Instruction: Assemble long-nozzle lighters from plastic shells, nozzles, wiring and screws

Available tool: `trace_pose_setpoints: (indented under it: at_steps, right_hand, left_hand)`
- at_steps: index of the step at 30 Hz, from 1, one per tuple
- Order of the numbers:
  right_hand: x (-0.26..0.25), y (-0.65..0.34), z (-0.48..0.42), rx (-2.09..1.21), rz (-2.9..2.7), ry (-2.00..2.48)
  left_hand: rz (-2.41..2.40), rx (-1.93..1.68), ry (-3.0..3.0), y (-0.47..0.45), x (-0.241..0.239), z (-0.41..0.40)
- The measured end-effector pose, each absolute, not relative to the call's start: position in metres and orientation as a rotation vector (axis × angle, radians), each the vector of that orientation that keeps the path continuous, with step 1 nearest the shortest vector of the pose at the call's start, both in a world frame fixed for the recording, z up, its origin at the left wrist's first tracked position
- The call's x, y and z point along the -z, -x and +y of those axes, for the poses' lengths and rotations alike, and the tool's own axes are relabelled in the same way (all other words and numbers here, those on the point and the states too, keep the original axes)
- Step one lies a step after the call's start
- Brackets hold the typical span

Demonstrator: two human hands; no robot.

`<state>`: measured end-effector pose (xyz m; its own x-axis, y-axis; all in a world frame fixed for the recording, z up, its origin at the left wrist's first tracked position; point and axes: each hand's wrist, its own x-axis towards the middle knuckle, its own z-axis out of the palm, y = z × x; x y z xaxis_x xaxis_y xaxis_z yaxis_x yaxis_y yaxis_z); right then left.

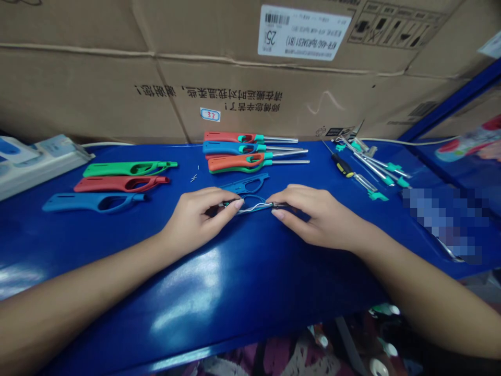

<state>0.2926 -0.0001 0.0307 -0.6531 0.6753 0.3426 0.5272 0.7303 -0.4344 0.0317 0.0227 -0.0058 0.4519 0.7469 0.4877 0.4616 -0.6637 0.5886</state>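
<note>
Both hands meet over the middle of the blue table. My left hand (pixel 205 214) is closed in a pinch on a small dark part, mostly hidden by its fingers. My right hand (pixel 317 216) pinches a black piece (pixel 277 206) between thumb and forefinger. Thin white wires (pixel 254 208) run between the two hands. Under and just behind them lies a blue lighter shell (pixel 256 198), partly covered. A little farther back is another flat blue shell half (pixel 247 185) with a trigger loop. Assembled long-nosed lighters (pixel 235 163) in orange, red and blue are stacked behind that.
Green (pixel 113 168), red (pixel 105 183) and blue lighter bodies (pixel 84 202) lie at left, near a white power strip (pixel 43 162). Tiny screws (pixel 193 178) sit beside the stack. A black-and-yellow screwdriver (pixel 342 165) and metal tubes (pixel 373 168) lie at right. Cardboard boxes (pixel 97 99) wall the back.
</note>
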Motion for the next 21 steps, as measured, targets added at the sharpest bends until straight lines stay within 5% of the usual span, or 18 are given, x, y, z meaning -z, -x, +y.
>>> trace_pose_setpoints:
  at_steps: [21]
  right_hand:
    - [-0.021, -0.294, 0.012, -0.250, -2.539, 1.197]
  left_hand:
    - [0.891, -0.962, -2.350, -0.029, 0.005, 0.026]
